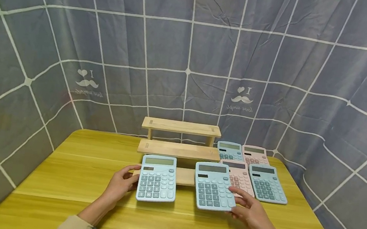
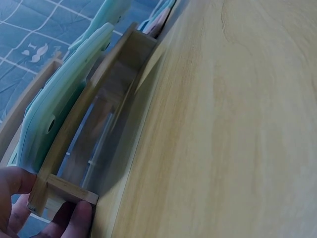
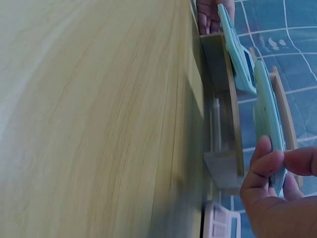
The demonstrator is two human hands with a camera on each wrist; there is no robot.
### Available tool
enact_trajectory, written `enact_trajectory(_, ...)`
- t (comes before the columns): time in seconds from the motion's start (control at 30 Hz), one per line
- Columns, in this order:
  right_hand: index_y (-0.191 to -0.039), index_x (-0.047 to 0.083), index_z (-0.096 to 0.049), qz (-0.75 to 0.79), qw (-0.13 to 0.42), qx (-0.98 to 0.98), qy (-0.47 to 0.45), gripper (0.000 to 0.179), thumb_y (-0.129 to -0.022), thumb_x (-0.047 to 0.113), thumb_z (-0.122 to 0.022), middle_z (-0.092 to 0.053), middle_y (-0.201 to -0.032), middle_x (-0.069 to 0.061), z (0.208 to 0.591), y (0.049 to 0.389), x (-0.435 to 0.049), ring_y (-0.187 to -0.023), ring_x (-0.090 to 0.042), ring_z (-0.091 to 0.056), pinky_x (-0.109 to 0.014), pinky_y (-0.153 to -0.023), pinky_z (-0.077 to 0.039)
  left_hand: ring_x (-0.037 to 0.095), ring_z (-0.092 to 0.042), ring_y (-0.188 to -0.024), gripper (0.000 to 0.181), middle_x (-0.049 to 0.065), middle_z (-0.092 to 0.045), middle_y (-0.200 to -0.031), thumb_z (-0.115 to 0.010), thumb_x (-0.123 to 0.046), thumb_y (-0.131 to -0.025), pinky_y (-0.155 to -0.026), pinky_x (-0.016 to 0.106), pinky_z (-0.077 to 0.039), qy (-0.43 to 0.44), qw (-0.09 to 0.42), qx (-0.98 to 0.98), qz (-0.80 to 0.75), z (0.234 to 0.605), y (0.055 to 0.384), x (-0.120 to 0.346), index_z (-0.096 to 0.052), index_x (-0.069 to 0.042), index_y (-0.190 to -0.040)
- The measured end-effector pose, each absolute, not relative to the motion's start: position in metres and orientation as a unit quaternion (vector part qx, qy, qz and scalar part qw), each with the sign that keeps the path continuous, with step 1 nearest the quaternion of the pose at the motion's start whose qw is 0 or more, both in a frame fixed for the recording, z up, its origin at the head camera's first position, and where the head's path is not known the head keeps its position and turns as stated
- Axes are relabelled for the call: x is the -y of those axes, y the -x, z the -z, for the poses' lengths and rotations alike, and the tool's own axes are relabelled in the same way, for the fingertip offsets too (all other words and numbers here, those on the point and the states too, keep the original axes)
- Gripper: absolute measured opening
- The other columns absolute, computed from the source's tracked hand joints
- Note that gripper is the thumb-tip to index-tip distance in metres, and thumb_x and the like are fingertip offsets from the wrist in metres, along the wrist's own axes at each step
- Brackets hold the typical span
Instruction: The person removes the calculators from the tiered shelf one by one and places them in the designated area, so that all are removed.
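A three-step wooden shelf (image 1: 182, 127) stands on the table. At its left end, my left hand (image 1: 120, 183) grips the lowest step, thumb near the top board and fingers around the side leg (image 2: 69, 189). One light blue calculator (image 1: 158, 176) rests tilted back at the left part of that step, close to the left thumb. My right hand (image 1: 248, 211) pinches a second light blue calculator (image 1: 211, 183) by its lower right edge, thumb and fingers on opposite faces in the right wrist view. This calculator is tilted, in front of the step's right part; whether it touches the wood I cannot tell.
Right of the shelf lie a blue calculator (image 1: 229, 150) and a pink one (image 1: 255, 154) at the back. Nearer are another pink calculator (image 1: 238, 176), partly hidden, and another blue one (image 1: 267, 184). A grey gridded curtain (image 1: 191, 46) surrounds the yellow wooden table (image 1: 89, 156).
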State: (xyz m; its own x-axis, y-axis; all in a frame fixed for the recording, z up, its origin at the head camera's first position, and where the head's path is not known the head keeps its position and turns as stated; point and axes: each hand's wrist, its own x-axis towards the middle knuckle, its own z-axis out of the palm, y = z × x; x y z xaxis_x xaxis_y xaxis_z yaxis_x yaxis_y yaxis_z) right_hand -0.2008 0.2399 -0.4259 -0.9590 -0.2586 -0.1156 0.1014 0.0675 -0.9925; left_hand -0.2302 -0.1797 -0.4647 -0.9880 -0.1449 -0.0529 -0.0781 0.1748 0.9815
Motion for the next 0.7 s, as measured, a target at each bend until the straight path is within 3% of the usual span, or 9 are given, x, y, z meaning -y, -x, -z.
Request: enact_trajectory(0.7,-0.152,-0.004,-0.032,0.664,0.134,-0.735,0.023,0.071,-0.088,-0.004,-0.064,-0.067,-0.111,-0.008,0.42,0.187,-0.279,-0.086,-0.024,-0.068,-0.026,-0.069,-0.055,0.018,-0.065,-0.088,0.038,0.016,-0.061,-0.107,-0.063,-0.015,-0.1,-0.074,0.029,-0.062,-0.083,0.019,0.77,0.632,0.464,0.231,0.179,-0.06,-0.01,-0.137)
